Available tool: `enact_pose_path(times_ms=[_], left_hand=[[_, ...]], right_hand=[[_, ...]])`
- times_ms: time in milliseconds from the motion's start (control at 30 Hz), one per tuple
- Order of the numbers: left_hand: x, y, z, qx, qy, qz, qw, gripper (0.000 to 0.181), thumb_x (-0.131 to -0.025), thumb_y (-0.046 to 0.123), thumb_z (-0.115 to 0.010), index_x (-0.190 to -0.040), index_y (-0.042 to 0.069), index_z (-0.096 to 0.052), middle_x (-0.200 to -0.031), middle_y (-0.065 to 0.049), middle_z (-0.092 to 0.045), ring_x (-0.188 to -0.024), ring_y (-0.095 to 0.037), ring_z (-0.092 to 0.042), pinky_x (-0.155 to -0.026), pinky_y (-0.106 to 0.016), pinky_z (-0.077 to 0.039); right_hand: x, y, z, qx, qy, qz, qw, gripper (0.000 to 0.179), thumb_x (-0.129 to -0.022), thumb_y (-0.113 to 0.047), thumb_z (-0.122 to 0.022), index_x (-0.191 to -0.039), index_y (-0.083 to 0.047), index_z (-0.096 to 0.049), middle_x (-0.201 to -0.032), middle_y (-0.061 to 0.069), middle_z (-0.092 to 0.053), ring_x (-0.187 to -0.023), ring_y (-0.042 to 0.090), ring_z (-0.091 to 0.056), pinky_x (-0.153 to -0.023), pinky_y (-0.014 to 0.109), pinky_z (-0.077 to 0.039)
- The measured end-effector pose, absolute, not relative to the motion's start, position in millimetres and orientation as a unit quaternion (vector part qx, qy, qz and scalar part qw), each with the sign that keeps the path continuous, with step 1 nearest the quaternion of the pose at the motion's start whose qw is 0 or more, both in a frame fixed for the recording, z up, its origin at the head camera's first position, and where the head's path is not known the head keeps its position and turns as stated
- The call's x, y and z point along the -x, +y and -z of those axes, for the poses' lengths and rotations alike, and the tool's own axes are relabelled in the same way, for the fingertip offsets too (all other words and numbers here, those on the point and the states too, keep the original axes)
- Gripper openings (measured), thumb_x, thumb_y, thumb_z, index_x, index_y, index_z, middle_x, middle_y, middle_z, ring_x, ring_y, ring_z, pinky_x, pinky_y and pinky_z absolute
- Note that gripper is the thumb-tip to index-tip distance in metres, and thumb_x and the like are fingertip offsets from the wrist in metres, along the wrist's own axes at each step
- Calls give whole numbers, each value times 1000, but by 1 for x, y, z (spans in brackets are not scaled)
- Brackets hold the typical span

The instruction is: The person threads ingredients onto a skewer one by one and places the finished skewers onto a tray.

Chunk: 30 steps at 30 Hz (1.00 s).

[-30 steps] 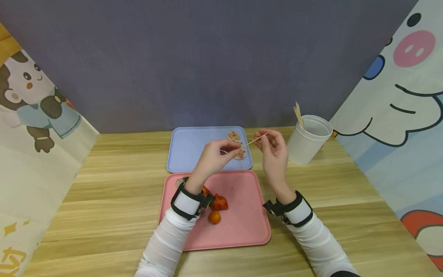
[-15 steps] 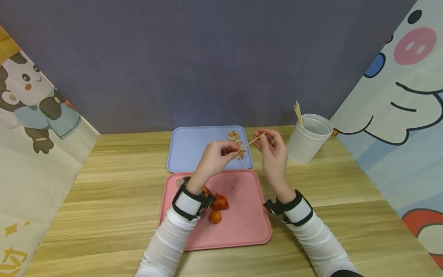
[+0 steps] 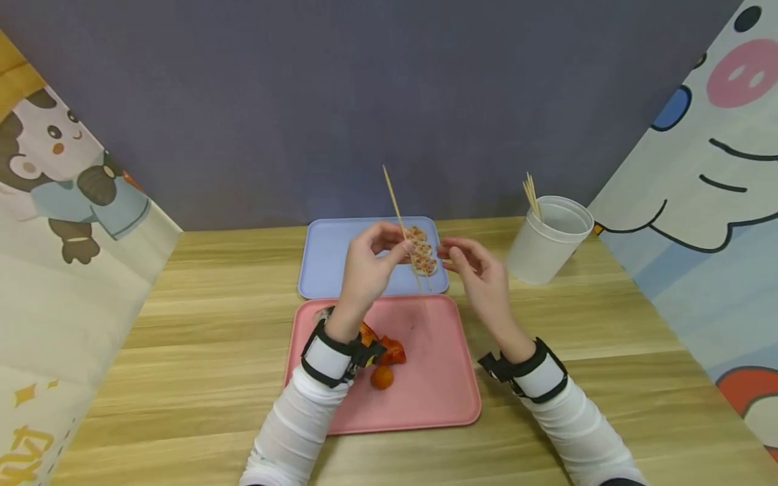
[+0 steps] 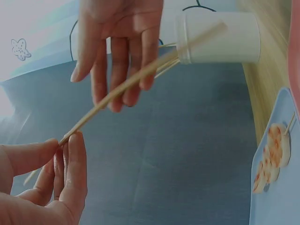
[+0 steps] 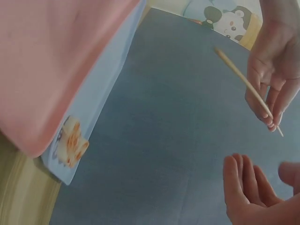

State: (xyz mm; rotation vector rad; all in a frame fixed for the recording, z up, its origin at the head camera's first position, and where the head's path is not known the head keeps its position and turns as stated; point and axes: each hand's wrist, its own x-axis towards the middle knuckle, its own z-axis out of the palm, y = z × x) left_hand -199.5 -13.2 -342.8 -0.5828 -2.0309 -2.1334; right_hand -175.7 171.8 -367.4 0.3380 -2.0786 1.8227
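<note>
My left hand [image 3: 367, 266] pinches a thin bamboo skewer [image 3: 394, 198] between thumb and fingertips. In the head view it slants up and to the left, over the blue tray [image 3: 328, 260]. My right hand [image 3: 483, 277] is apart from the skewer, thumb and fingers loosely bent, with nothing between them. On the blue tray's right side lies a row of pale round slices [image 5: 72, 143] with orange-brown marks, a stick poking from its end. Nearer me, the pink tray [image 3: 434, 385] bears a red-orange piece [image 3: 393, 351] and an orange ball [image 3: 381, 377], partly behind my left wrist.
Right of my right hand stands a white plastic tub [image 3: 543, 250] with several bamboo skewers [image 3: 531, 194] leaning out of its left side. A grey upright panel [image 3: 255, 121] closes off the back of the wooden table [image 3: 213, 337]. Printed sheets flank both sides.
The skewer was held between both hands, pointing up to the right. Now my right hand has let go and drawn slightly away, and the left has swung the skewer to point up and left.
</note>
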Motion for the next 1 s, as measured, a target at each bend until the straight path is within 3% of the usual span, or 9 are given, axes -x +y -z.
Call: enact_pose_path(times_ms=[100, 300, 367, 633, 800, 1000], left_hand=[[199, -13, 341, 192, -660, 724, 62, 16, -88, 1, -65, -100, -7, -60, -93, -23, -61, -82, -34, -64, -71, -37, -58], [198, -11, 341, 191, -640, 742, 50, 17, -89, -3, -61, -103, -12, -58, -101, -30, -57, -79, -14, -65, -73, -37, -58], [197, -11, 342, 190, -633, 749, 55, 17, -89, -4, -60, -103, -12, -57, -102, -33, -56, -78, -12, -65, -73, -36, -58], [197, -11, 340, 188, -609, 767, 73, 16, -88, -8, -59, -102, -13, -56, -100, -24, -60, -81, -15, -66, -74, -38, -58], [198, -9, 340, 188, -608, 768, 71, 17, -89, -8, -59, -103, -15, -55, -99, -22, -60, -81, -14, -65, -75, -37, -58], [196, -10, 339, 192, -602, 771, 71, 17, -89, -8, -59, -103, -14, -55, -98, -22, -60, -83, -17, -66, -76, -37, -58]], right_hand=[[172, 176, 370, -120, -765, -615, 149, 28, -95, -10, -55, -118, 4, -62, -112, 24, -66, -101, 25, -66, -83, 32, -55], [163, 184, 377, -113, -811, -565, 103, 27, -93, -21, -61, -116, -7, -68, -109, 12, -70, -93, 4, -67, -80, 21, -54], [159, 187, 379, -117, -819, -554, 92, 27, -92, -22, -63, -115, -9, -69, -108, 10, -71, -91, 4, -68, -78, 21, -55], [146, 188, 374, -120, -796, -591, 43, 25, -89, -7, -65, -112, 2, -68, -99, 21, -71, -84, 12, -71, -73, 31, -57], [139, 185, 360, -108, -805, -581, 51, 22, -88, -2, -64, -108, 8, -68, -95, 26, -70, -77, 10, -71, -69, 31, -58], [145, 190, 372, -97, -795, -595, 64, 21, -87, -5, -66, -104, 6, -70, -96, 25, -70, -76, 7, -70, -69, 36, -58]])
